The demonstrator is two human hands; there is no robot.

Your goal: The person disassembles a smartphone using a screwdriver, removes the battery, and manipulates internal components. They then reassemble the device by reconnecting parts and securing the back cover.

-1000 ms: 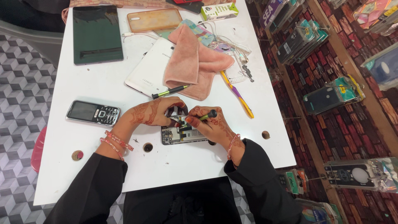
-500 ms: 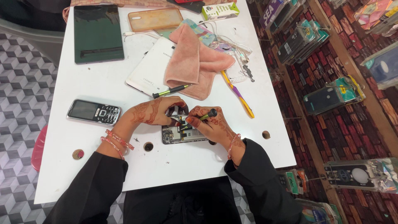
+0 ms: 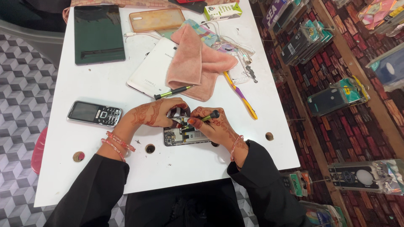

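An opened smartphone (image 3: 181, 136) with its circuit board exposed lies on the white table (image 3: 202, 164) near the front edge. My left hand (image 3: 156, 112) rests on the phone's top end and pinches a small part there. My right hand (image 3: 212, 126) grips a small green and black screwdriver (image 3: 203, 119), its tip down on the phone's inner parts. Both wrists wear bracelets and both arms are in black sleeves.
A keypad phone (image 3: 95, 113) lies left of my hands. Behind are a second screwdriver (image 3: 173, 91), a white tablet (image 3: 150, 71), a pink cloth (image 3: 198, 63), a yellow and purple toothbrush (image 3: 240, 96), a dark tablet (image 3: 99, 34), an orange phone case (image 3: 156, 19). Shelves of packaged goods stand to the right.
Almost nothing has moved. My hands stay on the opened phone, with only slight shifts of the fingers and the screwdriver.
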